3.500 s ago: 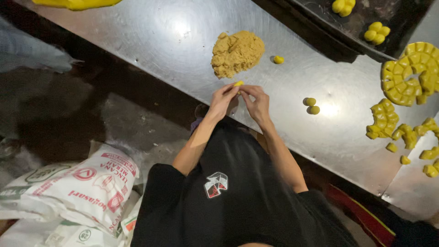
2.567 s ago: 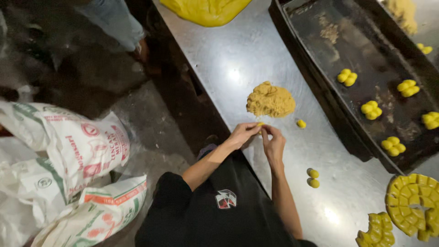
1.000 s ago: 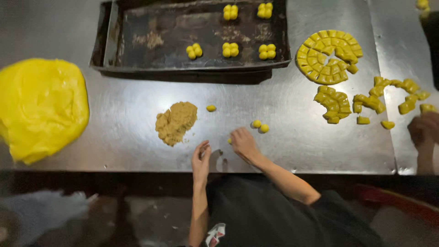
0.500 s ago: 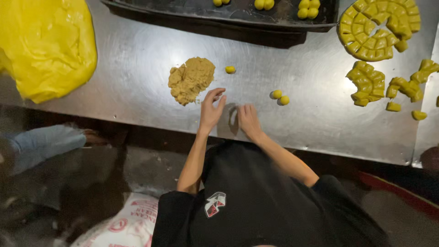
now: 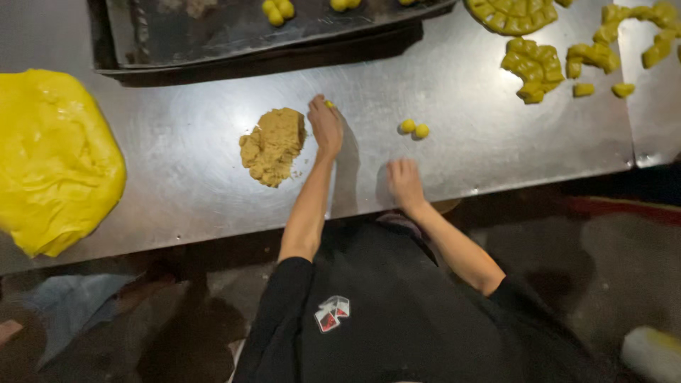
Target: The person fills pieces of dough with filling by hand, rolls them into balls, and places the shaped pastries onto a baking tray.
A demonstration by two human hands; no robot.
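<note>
Yellow, a small dough ball lies at the fingertips of the left hand, which is stretched out flat over the steel table; whether the fingers pinch the ball is hard to see. The right hand rests open on the table near the edge, holding nothing. Just beside the left hand is a crumbly tan filling heap. Two more yellow balls lie apart to the right. A big yellow dough mass is cut off at the left, and a dark tray at the top.
</note>
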